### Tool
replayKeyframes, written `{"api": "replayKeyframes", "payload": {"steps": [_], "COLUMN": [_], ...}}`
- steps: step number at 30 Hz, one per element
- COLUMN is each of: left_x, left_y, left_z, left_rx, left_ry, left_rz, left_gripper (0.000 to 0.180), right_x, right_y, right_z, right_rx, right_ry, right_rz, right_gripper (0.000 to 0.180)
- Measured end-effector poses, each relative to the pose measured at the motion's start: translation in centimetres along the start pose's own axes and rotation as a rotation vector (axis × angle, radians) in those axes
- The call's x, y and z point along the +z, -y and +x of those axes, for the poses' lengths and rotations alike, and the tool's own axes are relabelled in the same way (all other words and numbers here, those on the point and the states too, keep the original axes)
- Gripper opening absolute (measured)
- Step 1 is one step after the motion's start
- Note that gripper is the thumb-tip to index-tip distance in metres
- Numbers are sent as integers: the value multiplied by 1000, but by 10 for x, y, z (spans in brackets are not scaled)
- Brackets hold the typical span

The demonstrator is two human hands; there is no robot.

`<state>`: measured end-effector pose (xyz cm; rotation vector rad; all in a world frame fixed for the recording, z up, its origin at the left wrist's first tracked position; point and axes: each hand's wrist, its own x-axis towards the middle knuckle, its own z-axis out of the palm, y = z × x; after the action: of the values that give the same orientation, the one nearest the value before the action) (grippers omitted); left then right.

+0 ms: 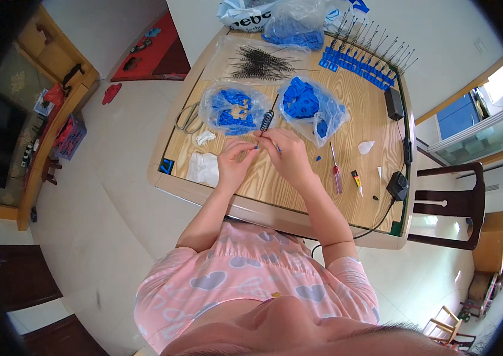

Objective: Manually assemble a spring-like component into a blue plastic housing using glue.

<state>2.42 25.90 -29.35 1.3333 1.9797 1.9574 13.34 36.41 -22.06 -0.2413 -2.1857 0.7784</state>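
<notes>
My right hand (290, 157) is closed around the lower end of a black coil spring (267, 120) on a thin rod, which points up and away from me. My left hand (233, 165) has its thumb and fingers pinched together close beside it, at a small blue piece (257, 146) that is mostly hidden. Just beyond my hands lie two see-through plastic bags, one with small blue parts (236, 127) on the left, one with larger blue parts (300, 99) on the right. A loose blue bit (318, 158) rests right of my right hand.
A pile of black springs (261, 63) lies at the back; blue pieces with upright springs (361, 69) line the back right. Scissors (188, 118) and white tissue (203, 168) are at left. On the right are a screwdriver (337, 178), a small tube (356, 182) and a corded black adapter (398, 186).
</notes>
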Motion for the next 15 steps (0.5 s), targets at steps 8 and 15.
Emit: {"api": "replayKeyframes", "payload": {"steps": [8, 15], "left_x": [20, 21], "left_y": [28, 43], "left_z": [-35, -43], "left_rx": [-145, -585], "left_ry": [161, 292], "left_rz": [86, -269], "left_gripper": [13, 15], "right_x": [-3, 2], "right_y": [-20, -28], "right_z": [-46, -60], "right_rx": [200, 199], "right_ry": [102, 108], "right_rz": [-22, -106], "right_gripper": [10, 9]}}
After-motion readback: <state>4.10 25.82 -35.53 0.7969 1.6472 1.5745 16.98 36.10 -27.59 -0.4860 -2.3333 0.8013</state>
